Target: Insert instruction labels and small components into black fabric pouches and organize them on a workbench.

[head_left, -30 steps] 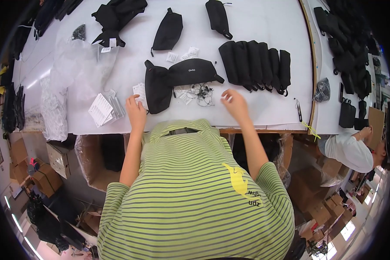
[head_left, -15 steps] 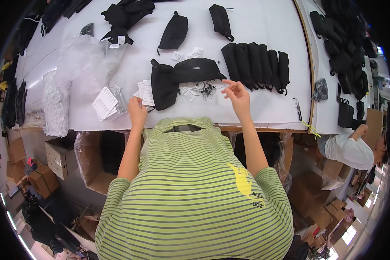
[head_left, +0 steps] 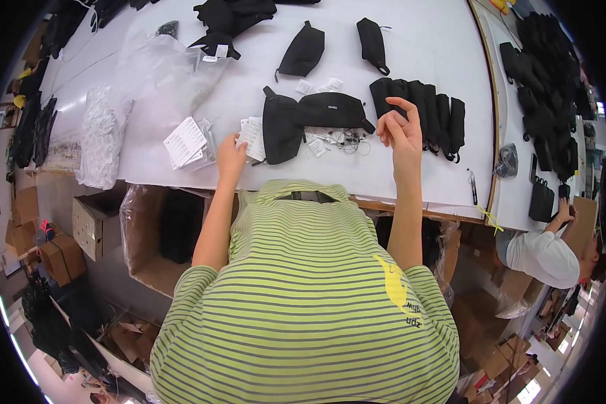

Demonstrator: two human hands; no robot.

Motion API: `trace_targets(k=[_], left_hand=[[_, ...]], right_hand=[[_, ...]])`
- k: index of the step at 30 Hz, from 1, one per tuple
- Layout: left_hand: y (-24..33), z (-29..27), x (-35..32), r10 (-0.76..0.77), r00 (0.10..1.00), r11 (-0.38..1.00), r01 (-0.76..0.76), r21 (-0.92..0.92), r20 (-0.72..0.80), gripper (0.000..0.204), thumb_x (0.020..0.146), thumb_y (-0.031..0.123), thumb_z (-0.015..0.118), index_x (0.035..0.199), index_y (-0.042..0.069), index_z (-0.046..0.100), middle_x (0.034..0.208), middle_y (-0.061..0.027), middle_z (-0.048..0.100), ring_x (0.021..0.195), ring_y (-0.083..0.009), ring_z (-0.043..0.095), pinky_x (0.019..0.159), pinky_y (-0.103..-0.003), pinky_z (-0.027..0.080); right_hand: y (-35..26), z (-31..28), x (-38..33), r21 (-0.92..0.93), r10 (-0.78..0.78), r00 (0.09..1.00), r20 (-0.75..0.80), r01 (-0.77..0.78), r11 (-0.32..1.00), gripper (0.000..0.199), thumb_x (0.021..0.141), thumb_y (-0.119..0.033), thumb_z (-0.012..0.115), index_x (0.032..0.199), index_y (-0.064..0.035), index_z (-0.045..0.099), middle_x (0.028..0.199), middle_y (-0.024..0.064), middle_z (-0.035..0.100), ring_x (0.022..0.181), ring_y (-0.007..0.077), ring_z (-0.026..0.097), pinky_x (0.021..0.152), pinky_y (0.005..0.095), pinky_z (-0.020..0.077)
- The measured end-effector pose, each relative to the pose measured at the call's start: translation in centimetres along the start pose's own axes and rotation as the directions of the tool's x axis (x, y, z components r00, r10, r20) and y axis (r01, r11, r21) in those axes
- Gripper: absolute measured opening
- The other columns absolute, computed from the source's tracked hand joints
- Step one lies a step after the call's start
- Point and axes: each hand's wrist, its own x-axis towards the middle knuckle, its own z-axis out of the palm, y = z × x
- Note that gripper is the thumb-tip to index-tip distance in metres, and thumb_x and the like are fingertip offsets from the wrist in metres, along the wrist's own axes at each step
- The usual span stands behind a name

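Note:
My left hand (head_left: pixel 231 156) is at the near side of the table with its fingers bent together, against the edge of some white printed paper tags (head_left: pixel 252 139); what they pinch is hidden. To the right of those tags lies an upright black fabric pouch (head_left: pixel 280 129). A second black pouch (head_left: pixel 333 110) lies crosswise, its left end meeting the first. Below it are a tangle of thin black strings (head_left: pixel 347 140) and a small white tag (head_left: pixel 316 147). My right hand (head_left: pixel 402 138) is raised beside the strings, fingers apart, with nothing visible in it.
A row of black pouches (head_left: pixel 456 124) lies to the right. Two more pouches (head_left: pixel 303 50) (head_left: pixel 372 46) are farther back. Tag stacks (head_left: pixel 186 143), a clear plastic bag (head_left: pixel 175 71) and a white bundle (head_left: pixel 99 145) lie left. Small snips (head_left: pixel 473 186) rest near the right edge. Another person (head_left: pixel 542 256) sits at right.
The whole view has shifted, moving the table's things rightward in the picture. My left hand has come closer to the tags beside the pouch. My right hand has lifted, its fingers now pointing up.

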Motion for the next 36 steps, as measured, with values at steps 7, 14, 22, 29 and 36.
trace_targets(k=[7, 14, 22, 29, 36], left_hand=[[3.4, -4.9, 0.3, -0.269, 0.941, 0.93, 0.309, -0.2, 0.203, 0.02, 0.079, 0.006, 0.057, 0.097, 0.002, 0.048, 0.079, -0.0129, 0.059, 0.078, -0.0266, 0.06, 0.067, -0.039, 0.044], [12.3, -11.0, -1.2, -0.146, 0.822, 0.426, 0.555, -0.715, 0.551, 0.045, 0.079, 0.019, 0.066, 0.114, 0.004, 0.041, 0.097, -0.0097, 0.058, 0.088, -0.0151, 0.056, 0.079, -0.029, 0.044], [15.1, -10.4, -2.5, -0.009, 0.78, 0.287, 0.601, -0.746, 0.626, 0.023, 0.087, 0.023, 0.065, 0.097, 0.003, 0.059, 0.088, 0.0004, 0.061, 0.078, -0.0046, 0.055, 0.069, -0.018, 0.043], [15.3, -10.6, -2.3, -0.037, 0.865, 0.215, 0.496, -0.841, 0.5, 0.01, 0.085, 0.011, 0.065, 0.089, 0.002, 0.061, 0.09, -0.0025, 0.066, 0.078, -0.0059, 0.059, 0.068, -0.018, 0.046], [16.1, -11.7, -3.0, 0.055, 0.872, 0.154, 0.475, -0.866, 0.487, 0.031, 0.076, 0.0, 0.069, 0.105, 0.001, 0.057, 0.092, -0.0051, 0.063, 0.085, -0.0109, 0.06, 0.077, -0.027, 0.049]], right_hand=[[0.2, 0.7, -1.0, -0.001, 0.02, 0.998, 0.054, -0.02, 1.0, 0.029, 0.09, -0.002, 0.044, 0.119, -0.0041, 0.041, 0.068, 0.0031, 0.053, 0.059, 0.0054, 0.041, 0.053, 0.0184, 0.0315], [1.1, 3.2, -2.7, -0.013, 0.129, 0.985, 0.118, -0.128, 0.992, 0.033, 0.085, 0.002, 0.049, 0.117, -0.003, 0.041, 0.068, 0.0038, 0.055, 0.062, 0.0066, 0.048, 0.057, 0.0189, 0.0364], [1.3, 4.8, -4.1, -0.205, 0.105, 0.985, 0.134, -0.076, 0.976, 0.03, 0.083, 0.001, 0.051, 0.113, -0.0019, 0.045, 0.066, 0.001, 0.055, 0.058, 0.0055, 0.048, 0.056, 0.0205, 0.0378], [1.3, 4.4, -2.6, -0.549, -0.02, 0.998, 0.067, 0.053, 0.834, 0.023, 0.083, -0.001, 0.051, 0.106, -0.0018, 0.049, 0.064, 0.0015, 0.056, 0.052, 0.0053, 0.044, 0.052, 0.0208, 0.0357], [-0.9, 3.8, -1.4, -0.422, 0.012, 0.991, 0.133, 0.045, 0.906, 0.029, 0.083, 0.001, 0.051, 0.111, -0.0027, 0.046, 0.062, -0.0001, 0.056, 0.052, 0.0035, 0.043, 0.052, 0.0188, 0.0342]])
